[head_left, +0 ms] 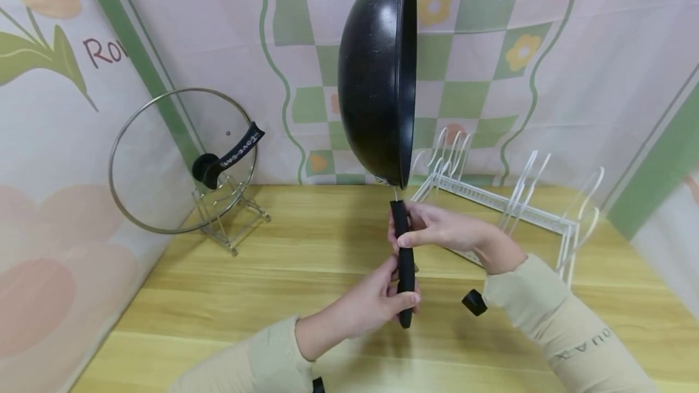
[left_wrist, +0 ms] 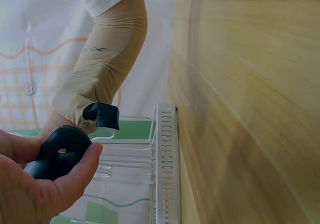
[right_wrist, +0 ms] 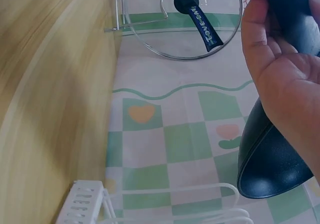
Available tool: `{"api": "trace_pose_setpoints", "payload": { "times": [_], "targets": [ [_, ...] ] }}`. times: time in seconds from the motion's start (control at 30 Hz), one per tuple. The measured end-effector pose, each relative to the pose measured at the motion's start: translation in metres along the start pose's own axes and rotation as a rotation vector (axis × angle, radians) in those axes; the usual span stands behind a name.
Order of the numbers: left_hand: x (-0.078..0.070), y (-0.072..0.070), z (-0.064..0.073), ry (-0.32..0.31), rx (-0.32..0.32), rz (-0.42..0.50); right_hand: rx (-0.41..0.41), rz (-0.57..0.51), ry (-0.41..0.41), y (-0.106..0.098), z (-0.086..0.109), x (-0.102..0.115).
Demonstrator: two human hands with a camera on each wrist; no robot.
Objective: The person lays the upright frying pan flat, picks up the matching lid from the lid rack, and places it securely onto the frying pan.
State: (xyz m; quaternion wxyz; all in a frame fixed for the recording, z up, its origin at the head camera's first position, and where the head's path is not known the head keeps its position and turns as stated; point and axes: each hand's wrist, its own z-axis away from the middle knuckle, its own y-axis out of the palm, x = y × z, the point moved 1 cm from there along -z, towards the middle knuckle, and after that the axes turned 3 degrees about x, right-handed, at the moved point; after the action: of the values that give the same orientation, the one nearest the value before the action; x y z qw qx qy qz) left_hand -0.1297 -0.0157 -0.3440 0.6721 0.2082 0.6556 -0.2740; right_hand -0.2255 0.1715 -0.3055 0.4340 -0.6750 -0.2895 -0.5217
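Note:
A black wok (head_left: 371,71) is held up on its side, bowl at the top and its open face turned to the right. Its black handle (head_left: 406,265) points down. My left hand (head_left: 366,302) grips the lower end of that handle, thumb along the near side. Higher up, close below the bowl, my right hand (head_left: 445,229) holds the same handle with the thumb across it. In the right wrist view the wok's rim (right_wrist: 265,159) shows beneath the right hand. The left wrist view shows the handle's end (left_wrist: 65,146), with a hole in it, between thumb and fingers.
A white metal rack (head_left: 491,198) with upright loops stands behind the right forearm. At the left, a glass lid (head_left: 111,178) with a black handle (head_left: 235,153) leans upright in a wire stand (head_left: 224,238). Patterned cloth (head_left: 218,23) hangs behind the wooden table (head_left: 180,320).

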Motion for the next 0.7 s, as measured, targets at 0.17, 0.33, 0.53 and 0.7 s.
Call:
{"api": "trace_pose_setpoints", "payload": {
  "times": [0.17,0.33,0.53,0.7],
  "targets": [
    [0.002,-0.002,0.001,-0.001,-0.013,0.005,-0.003,-0.023,0.012,0.001,-0.005,-0.003],
    [0.005,-0.003,0.001,0.007,-0.003,0.013,0.009,-0.095,0.009,0.001,-0.008,-0.01],
    [0.009,-0.003,0.0,0.019,-0.008,0.02,0.031,-0.137,-0.016,0.001,-0.011,-0.018],
    [0.011,-0.004,0.0,0.033,-0.002,-0.022,0.034,-0.153,-0.022,0.002,-0.014,-0.022]
  ]
}}
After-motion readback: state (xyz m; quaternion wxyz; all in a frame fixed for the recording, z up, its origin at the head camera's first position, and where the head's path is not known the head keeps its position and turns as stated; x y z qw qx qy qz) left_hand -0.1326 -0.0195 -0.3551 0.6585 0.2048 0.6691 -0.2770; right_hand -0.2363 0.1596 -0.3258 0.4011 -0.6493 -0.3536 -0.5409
